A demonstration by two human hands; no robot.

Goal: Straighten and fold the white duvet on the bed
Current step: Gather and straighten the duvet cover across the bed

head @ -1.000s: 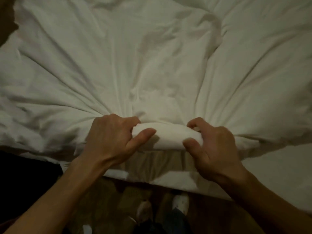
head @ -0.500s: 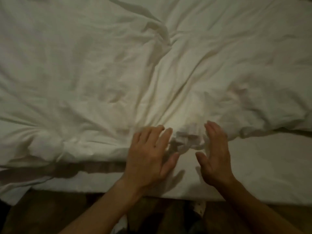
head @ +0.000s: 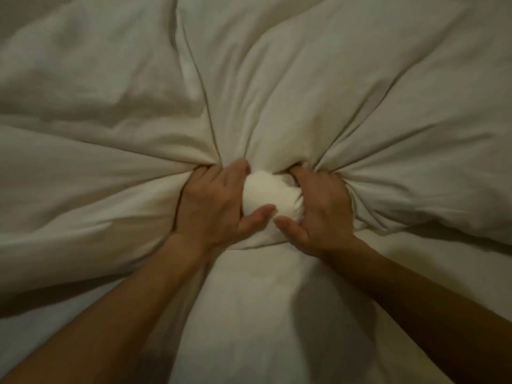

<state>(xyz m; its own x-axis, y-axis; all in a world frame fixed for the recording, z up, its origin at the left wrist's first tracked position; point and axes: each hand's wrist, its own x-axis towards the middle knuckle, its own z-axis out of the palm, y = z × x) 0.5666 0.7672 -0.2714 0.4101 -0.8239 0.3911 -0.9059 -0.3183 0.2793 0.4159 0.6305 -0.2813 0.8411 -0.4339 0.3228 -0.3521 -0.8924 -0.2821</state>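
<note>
Now, counted — hands: two, both bare, both reaching in from the near edge with forearms showing.
Duvet count: one white duvet [head: 304,87], covering the far and middle part of the view.
Sheet count: one pale sheet [head: 249,314], lying nearer than the duvet, under the two forearms.
Duvet place: spread over the bed, its near edge bunched up where the hands meet; the rest puffs up beyond and to either side of that bunch.
Duvet shape: deep creases run out from the bunch like spokes, several toward the far side and several to each side.
Bunch: one rounded wad of duvet cloth [head: 267,196], brighter than the rest, sitting between the two hands.
Left hand [head: 214,203]: clamped on the duvet, fingers dug into the cloth on the far side of the wad, thumb curled across the near side of it.
Right hand [head: 322,209]: clamped on the duvet likewise, fingers buried in the folds just beyond the wad, thumb pressed against its near side.
Hands to each other: close together, the thumb tips nearly meeting against the wad; whether they touch cannot be told.
Shadows: two dark patches on the sheet, one beside each forearm.
Light: dim, so the cloth's true shade and fine texture are hard to judge.
</note>
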